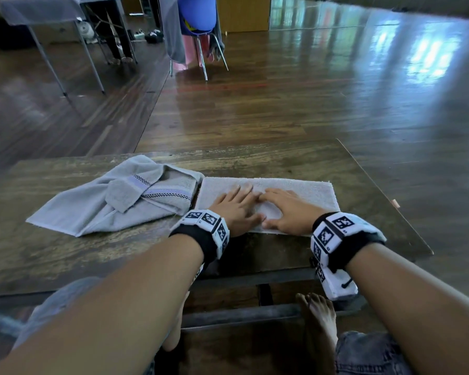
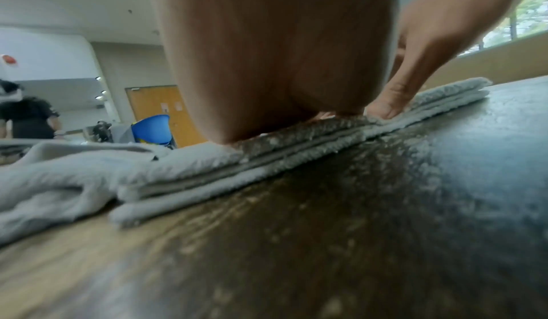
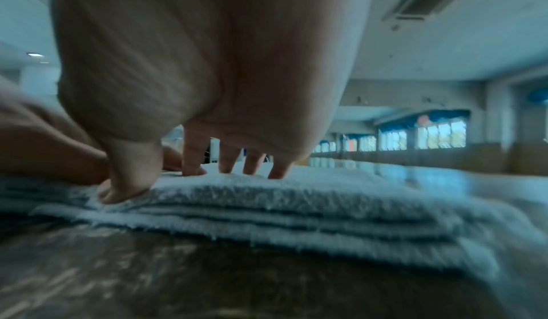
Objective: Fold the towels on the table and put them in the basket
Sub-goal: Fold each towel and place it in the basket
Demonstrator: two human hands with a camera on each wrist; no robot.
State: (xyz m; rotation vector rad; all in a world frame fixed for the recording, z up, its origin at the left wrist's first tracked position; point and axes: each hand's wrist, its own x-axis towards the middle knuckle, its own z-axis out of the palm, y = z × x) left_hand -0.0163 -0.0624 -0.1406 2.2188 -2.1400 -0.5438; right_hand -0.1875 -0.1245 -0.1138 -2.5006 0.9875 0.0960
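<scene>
A folded grey towel (image 1: 306, 192) lies flat on the dark wooden table (image 1: 65, 255), a layered stack in the wrist views (image 2: 207, 171) (image 3: 296, 207). My left hand (image 1: 236, 205) and right hand (image 1: 284, 209) both rest flat on top of it, side by side, fingers straight and pressing down. In the right wrist view my fingertips (image 3: 192, 169) and thumb dig lightly into the pile. A second grey towel (image 1: 114, 196) with a purple checkered stripe lies crumpled to the left, touching the folded one. No basket shows in any view.
The table's right edge (image 1: 385, 196) runs diagonally near the folded towel. Beyond it lies shiny wooden floor, with a blue chair (image 1: 198, 25) draped in cloth and a covered folding table (image 1: 54, 12) far back. My knees and bare feet are under the table.
</scene>
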